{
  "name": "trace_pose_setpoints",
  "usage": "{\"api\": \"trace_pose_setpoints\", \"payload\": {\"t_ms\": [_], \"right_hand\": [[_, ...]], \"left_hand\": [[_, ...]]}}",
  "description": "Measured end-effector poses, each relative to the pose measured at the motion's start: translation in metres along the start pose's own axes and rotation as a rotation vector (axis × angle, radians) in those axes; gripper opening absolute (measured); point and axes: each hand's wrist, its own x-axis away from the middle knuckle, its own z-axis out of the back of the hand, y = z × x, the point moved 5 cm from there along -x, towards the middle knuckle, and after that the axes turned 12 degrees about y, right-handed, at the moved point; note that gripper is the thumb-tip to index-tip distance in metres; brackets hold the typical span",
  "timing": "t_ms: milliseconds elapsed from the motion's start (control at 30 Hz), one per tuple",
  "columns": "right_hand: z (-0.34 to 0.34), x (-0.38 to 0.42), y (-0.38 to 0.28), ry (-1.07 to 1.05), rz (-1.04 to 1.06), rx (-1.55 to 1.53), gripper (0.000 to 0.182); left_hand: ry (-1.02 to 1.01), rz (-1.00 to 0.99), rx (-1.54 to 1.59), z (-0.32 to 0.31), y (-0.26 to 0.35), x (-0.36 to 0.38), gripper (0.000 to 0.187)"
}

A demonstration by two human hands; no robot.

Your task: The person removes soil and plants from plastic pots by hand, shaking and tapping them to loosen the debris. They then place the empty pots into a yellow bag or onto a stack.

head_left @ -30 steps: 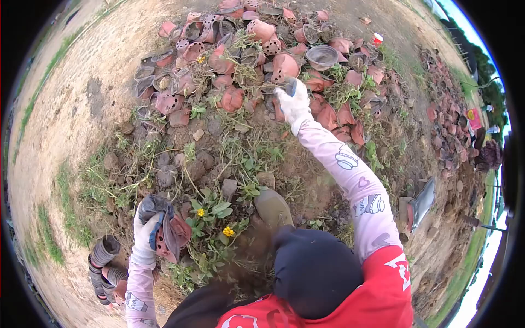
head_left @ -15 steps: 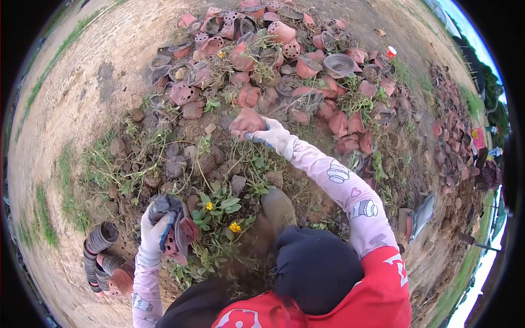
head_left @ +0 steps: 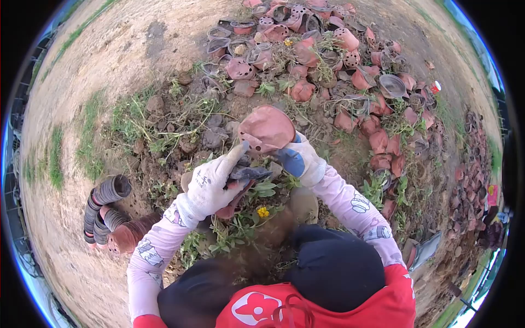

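My right hand (head_left: 302,159), in a white glove with blue fingertips, grips the side of a reddish plastic pot (head_left: 268,128) with holes near its lower edge. My left hand (head_left: 212,183), also gloved, is closed round crushed dark and reddish pots (head_left: 247,174). Its index finger reaches out and touches the near edge of the pot in my right hand. Both hands are close together in front of me, above weeds and soil. The fingers underneath the crushed pots are hidden.
A heap of old reddish and black pots (head_left: 306,54) lies ahead among weeds. Stacked pots (head_left: 112,191) rest on the ground at the left. A yellow flower (head_left: 263,211) grows near my knees. More pots (head_left: 465,191) lie far right, beside a person (head_left: 490,235).
My right hand has brought its pot nearer, and my left hand has risen with its crushed pots to meet it. The view has shifted, so the heap appears farther right.
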Motion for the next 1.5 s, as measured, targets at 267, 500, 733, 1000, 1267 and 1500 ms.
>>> {"api": "trace_pose_setpoints", "payload": {"t_ms": [267, 500, 733, 1000, 1267, 1500], "right_hand": [[-0.052, 0.032, -0.008, -0.141, -0.134, 0.232, 0.05], [-0.091, 0.049, -0.01, -0.34, 0.631, 1.029, 0.051], [-0.058, 0.018, -0.004, 0.079, 0.038, 0.414, 0.038], [-0.04, 0.015, -0.003, 0.132, -0.035, 0.231, 0.043], [-0.051, 0.026, 0.038, -0.1, -0.317, 0.163, 0.042], [-0.078, 0.038, 0.023, -0.203, -0.388, -0.068, 0.041]], "left_hand": [[0.125, 0.043, 0.007, -0.008, -0.029, 0.008, 0.07], [0.219, 0.014, 0.034, -0.005, -0.052, 0.025, 0.067], [0.136, 0.017, -0.027, 0.009, -0.038, 0.023, 0.064], [0.215, 0.652, 0.94, 0.0, -0.061, 0.041, 0.036], [0.081, 0.958, 1.181, -0.037, -0.098, 0.085, 0.017], [0.193, 1.083, 1.446, -0.036, -0.095, 0.097, 0.02]]}}
